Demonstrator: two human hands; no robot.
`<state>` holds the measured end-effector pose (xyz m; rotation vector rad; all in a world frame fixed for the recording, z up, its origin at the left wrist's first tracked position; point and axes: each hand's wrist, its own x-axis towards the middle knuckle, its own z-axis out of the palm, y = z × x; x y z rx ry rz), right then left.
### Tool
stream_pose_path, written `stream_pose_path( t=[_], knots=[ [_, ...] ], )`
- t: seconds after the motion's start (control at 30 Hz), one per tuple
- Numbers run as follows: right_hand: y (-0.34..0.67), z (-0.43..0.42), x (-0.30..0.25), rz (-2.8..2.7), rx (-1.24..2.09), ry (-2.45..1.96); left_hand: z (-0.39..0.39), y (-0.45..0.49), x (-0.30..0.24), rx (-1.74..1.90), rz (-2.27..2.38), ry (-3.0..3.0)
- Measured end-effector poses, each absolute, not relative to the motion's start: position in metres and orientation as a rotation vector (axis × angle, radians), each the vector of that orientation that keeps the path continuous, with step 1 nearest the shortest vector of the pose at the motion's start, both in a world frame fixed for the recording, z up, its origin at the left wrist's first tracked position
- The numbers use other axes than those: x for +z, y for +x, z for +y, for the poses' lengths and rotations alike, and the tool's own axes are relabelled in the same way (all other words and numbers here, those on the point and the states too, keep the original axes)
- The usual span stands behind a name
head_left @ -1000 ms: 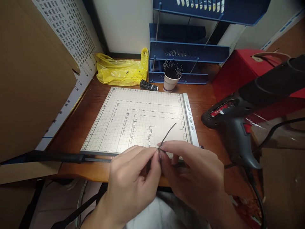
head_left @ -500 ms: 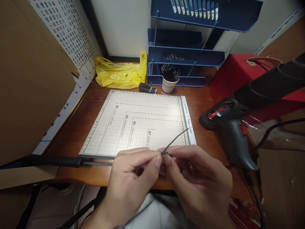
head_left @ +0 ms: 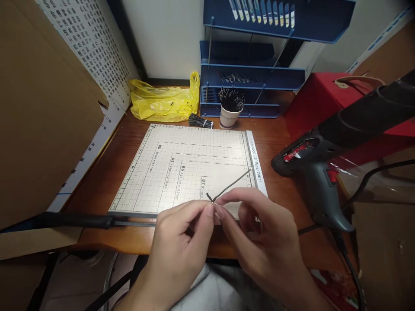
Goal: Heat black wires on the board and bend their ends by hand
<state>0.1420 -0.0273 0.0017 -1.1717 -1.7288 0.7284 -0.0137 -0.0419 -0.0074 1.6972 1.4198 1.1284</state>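
In the head view, a thin black wire [head_left: 234,183] with a pale tip slants up to the right from my fingertips. A short dark end [head_left: 209,196] sticks up beside it, so the two form a V. My left hand [head_left: 186,242] is closed, pinching the bottom of this V between thumb and index finger. My right hand [head_left: 259,242] has its thumb and index finger closed at the same spot, against the wire. Its other fingers are curled. Both hands are above the front edge of the paper cutter [head_left: 142,172]. The fingertips hide where the strands meet.
Behind the cutter stand a paper cup [head_left: 229,117] full of black wires, a tied wire bundle [head_left: 200,121] and a yellow plastic bag [head_left: 164,103]. A heat gun [head_left: 311,172] leans at the right by a red box [head_left: 317,95]. A blue rack [head_left: 253,77] rises behind.
Both hands have shifted slightly left, the right one more. The short dark end now shows above the fingertips, and the long wire has swung a little lower.
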Motion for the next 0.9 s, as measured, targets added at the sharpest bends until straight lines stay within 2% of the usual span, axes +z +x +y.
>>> stream_pose_path(
  t=[0.3,0.67,0.77,0.9],
  knots=[
    [0.151,-0.018,0.005,-1.81,0.865,-1.07,-0.045,-0.017,-0.002,1.125,1.425,1.798],
    [0.136,-0.021,-0.012,-2.028,0.307,-1.036,-0.037,-0.015,0.004,1.016,1.515,1.527],
    [0.132,-0.022,-0.016,-1.953,0.291,-1.051,-0.035,-0.014,0.004,1.054,1.495,1.459],
    [0.132,-0.026,-0.009,-1.902,0.434,-1.121,-0.035,-0.018,-0.003,1.045,1.33,1.295]
  ],
)
